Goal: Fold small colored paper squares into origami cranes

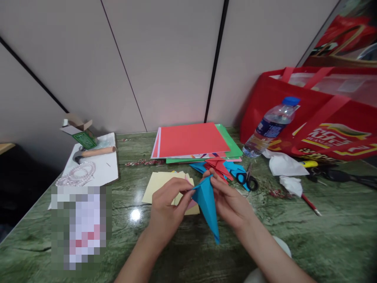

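Observation:
Between my two hands hangs a piece of folded blue paper [207, 204], its long point aimed down toward me. My left hand [167, 204] pinches its upper left corner between thumb and fingertips. On the other side my right hand [231, 200] grips its upper right edge, some fingers hidden behind the paper. Just beyond the hands lie a red folded paper piece [219, 167] and more blue folded pieces [237, 169]. Black-handled scissors [247, 180] rest beside them. A stack of pale yellow paper squares [156, 184] is partly covered by my left hand.
Red and green sheets [191, 139] are stacked by the wall. A water bottle [269, 127] leans against a red bag [321, 114] at right, near crumpled tissues [285, 165] and a red pencil [310, 204]. At left, a hammer [97, 152] and small box [81, 133] sit on a white board [107, 169].

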Available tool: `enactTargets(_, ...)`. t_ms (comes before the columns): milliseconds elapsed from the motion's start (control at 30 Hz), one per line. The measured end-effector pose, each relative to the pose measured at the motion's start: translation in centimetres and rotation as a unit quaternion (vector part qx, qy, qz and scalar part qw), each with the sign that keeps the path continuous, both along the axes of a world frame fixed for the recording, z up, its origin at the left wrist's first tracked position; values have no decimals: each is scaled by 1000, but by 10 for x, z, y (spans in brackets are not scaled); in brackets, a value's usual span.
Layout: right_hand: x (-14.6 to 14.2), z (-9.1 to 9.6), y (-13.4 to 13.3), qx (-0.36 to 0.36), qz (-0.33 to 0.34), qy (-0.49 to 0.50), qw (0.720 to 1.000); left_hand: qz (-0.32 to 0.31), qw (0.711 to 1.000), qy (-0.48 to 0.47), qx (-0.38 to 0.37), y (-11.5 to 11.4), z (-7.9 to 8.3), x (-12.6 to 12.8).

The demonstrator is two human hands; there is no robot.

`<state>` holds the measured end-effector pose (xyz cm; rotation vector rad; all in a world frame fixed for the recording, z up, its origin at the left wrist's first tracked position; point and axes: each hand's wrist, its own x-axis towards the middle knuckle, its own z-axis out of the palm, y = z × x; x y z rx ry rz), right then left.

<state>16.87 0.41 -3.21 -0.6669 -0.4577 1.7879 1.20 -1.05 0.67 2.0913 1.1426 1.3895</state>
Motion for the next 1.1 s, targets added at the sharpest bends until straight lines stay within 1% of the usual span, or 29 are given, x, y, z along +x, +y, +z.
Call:
enactTargets(133,1,5,-2,48,25,-64,997,29,998,-28,-56,-2,-1,-1)
enactTargets(200,-1,9,-4,67,38,-92,993,33,995,-40,-81,-2,-2,-2)
enactTargets(267,-4,12,-6,85,38,-118,989,29,994,-43,-91,-2,-2,-3)
enactTargets(467,-8,9,-7,153,-7,-191,970,4,995,-41,-95,-1,0,-2)
enactTargets(567,-7,9,-8,207,-38,-234,949,-10,994,-44,-95,-2,2,-2)
enactTargets(667,-7,13,-9,246,-43,-277,928,-21,995,-46,-83,-2,3,-3)
enactTargets(767,-6,16,-11,264,-33,-293,918,-33,995,-47,-80,-2,4,-4)
enactTargets(900,-6,17,-10,271,-51,-281,919,-50,991,-57,-110,-1,4,-6)
enactTargets(1100,-7,19,-11,268,-69,-272,922,-36,991,-83,-99,1,3,-6)
